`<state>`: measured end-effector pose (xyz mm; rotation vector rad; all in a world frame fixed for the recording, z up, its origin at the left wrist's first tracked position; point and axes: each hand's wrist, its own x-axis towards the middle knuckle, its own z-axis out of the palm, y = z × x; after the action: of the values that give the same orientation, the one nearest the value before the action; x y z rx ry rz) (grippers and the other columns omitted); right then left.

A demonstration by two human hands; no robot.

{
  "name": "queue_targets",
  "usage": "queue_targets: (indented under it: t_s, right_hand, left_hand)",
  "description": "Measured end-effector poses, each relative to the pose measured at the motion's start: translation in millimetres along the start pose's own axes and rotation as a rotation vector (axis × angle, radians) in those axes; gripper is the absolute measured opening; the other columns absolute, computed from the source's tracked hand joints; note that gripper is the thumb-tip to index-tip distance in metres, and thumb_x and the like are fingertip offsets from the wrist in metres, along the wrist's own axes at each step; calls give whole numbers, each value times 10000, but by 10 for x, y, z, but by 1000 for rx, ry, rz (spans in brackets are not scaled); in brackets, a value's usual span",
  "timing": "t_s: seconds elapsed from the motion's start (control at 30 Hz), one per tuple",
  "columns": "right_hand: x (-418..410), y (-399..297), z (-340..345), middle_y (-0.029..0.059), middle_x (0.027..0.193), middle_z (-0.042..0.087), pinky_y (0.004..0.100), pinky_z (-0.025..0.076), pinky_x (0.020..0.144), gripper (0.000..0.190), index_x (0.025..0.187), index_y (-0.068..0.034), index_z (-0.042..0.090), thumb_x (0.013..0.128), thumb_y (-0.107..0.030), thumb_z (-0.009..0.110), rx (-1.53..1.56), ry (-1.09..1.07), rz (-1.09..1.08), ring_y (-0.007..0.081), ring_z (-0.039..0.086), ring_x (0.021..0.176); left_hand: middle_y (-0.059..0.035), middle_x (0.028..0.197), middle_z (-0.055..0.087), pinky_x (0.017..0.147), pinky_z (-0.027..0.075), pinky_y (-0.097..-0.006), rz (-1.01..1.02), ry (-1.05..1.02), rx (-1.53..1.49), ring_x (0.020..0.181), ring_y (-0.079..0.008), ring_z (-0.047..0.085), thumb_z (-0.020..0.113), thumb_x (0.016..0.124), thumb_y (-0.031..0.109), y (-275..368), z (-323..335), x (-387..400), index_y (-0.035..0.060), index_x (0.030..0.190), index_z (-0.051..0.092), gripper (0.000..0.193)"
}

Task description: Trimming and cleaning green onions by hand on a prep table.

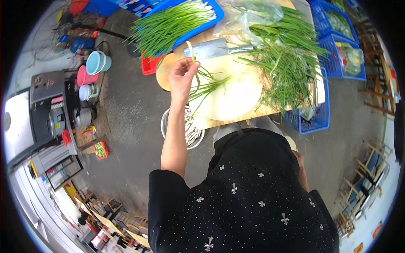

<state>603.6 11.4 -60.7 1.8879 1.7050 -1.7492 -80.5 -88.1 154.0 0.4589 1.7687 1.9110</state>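
Between thumb and fingers my left hand (184, 71) pinches a thin scallion (190, 50), its pale end pointing up, above the left part of a round white cutting board (234, 101). Beneath it, a few loose green scallions (210, 87) lie on the board. A cleaver (207, 50) rests at the board's far side. A large heap of untrimmed scallions (283, 72) with roots covers the right side, a clear plastic bag (265, 15) on top. My right hand (298, 158) hangs by my right side, mostly hidden behind the black shirt; its fingers cannot be made out.
A blue basket (218, 14) of scallions stands at the back left, with a red basket (148, 64) below it. A bowl (202, 136) of whitish strips sits left of the table's near edge. Blue crates (346, 74) stand to the right, buckets (98, 62) at the far left.
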Motion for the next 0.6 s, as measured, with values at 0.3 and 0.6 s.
queue_targets:
  t_s: [0.3, 0.6]
  right_hand:
    - [828, -1349, -166, 39, 849, 653, 287, 483, 690, 331, 1052, 23, 684, 970, -290, 615, -104, -152, -241, 121, 587, 763]
    - [-288, -4685, 363, 98, 1082, 703, 287, 492, 896, 263, 1183, -7, 680, 966, -148, 637, 59, -202, -990, 163, 645, 978]
  left_hand:
    - [-24, 992, 676, 807, 553, -287, -5, 200, -384, 896, -123, 660, 659, 964, 123, 906, 217, -794, 65, 1102, 611, 157]
    - [-17, 1063, 683, 862, 577, -299, 9, 259, -614, 978, -133, 667, 685, 949, 153, 1062, 602, -1408, 120, 1062, 620, 134]
